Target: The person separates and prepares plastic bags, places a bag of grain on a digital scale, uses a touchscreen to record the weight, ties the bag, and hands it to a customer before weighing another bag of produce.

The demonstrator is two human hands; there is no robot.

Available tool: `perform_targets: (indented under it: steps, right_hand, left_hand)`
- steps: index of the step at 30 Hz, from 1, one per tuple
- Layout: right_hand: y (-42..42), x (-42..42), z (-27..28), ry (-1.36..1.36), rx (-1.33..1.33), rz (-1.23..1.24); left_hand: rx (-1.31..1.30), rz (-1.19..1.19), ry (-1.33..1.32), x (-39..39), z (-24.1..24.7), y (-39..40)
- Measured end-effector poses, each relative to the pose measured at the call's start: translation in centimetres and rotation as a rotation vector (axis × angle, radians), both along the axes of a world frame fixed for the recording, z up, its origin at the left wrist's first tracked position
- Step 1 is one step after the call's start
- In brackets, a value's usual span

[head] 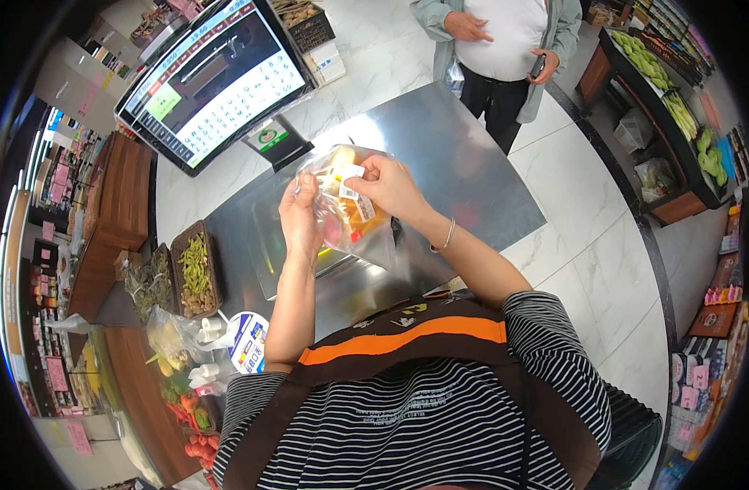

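Above the metal counter (pixel 466 165), my left hand (pixel 302 211) grips the left edge of a clear plastic bag (pixel 374 245) with yellow and orange items inside. The fingers of my right hand (pixel 389 187) pinch a small white printed label (pixel 350 182) at the front of the bag; whether it is stuck down all over, I cannot tell. Another printed label (pixel 365 207) shows just below it. A bracelet circles my right wrist. Behind the bag, to the left, stands a scale's touchscreen (pixel 218 79) with a keyboard display.
A person (pixel 503 43) stands beyond the counter, holding a phone. Baskets with green peppers (pixel 195 260) and ginger sit at the counter's left. Nearer me on that side are bagged produce, white rolls (pixel 210 327) and tomatoes (pixel 201 450). A vegetable shelf (pixel 674 110) stands far right.
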State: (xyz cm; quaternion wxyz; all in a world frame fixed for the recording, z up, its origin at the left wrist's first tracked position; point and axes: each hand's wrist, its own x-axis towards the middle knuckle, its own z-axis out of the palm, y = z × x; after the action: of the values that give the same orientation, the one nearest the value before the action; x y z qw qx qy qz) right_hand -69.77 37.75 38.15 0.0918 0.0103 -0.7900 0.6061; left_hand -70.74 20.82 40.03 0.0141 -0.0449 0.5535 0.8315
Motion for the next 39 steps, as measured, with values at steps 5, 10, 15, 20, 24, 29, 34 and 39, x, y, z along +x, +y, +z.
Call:
perform_targets:
  steps: [5, 10, 15, 20, 24, 29, 34, 39]
  right_hand:
    - [3.0, 1.7, 1.3, 0.09, 0.339, -0.248]
    - [6.5, 1.9, 0.9, 0.012, 0.454, -0.567]
    - [9.8, 2.8, -0.6, 0.361, 0.372, -0.51]
    - [14.4, 3.1, -2.6, 0.414, 0.262, -0.58]
    - [18.7, 5.2, -5.3, 0.238, 0.151, -0.625]
    - [23.3, 9.2, -11.6, 0.013, 0.131, -0.574]
    - [26.8, 11.7, -15.6, -0.074, 0.091, -0.619]
    - [28.8, 11.9, -16.3, -0.129, 0.056, -0.589]
  left_hand:
    - [-0.005, -0.095, 0.042, -0.9, -1.1, 3.2]
    - [0.006, -0.113, 0.002, -2.9, -1.3, 8.0]
    - [-0.013, -0.156, -0.13, -5.1, -1.9, 11.9]
    - [-0.067, -0.2, -0.236, -6.5, -1.9, 17.6]
    - [-0.138, -0.189, -0.252, -8.6, -3.9, 20.5]
    - [-0.052, -0.075, -0.406, -9.9, -5.7, 25.7]
    - [-0.133, 0.061, -0.32, -12.8, -10.6, 29.3]
    - [-0.365, 0.334, -0.342, -13.1, -12.7, 30.5]
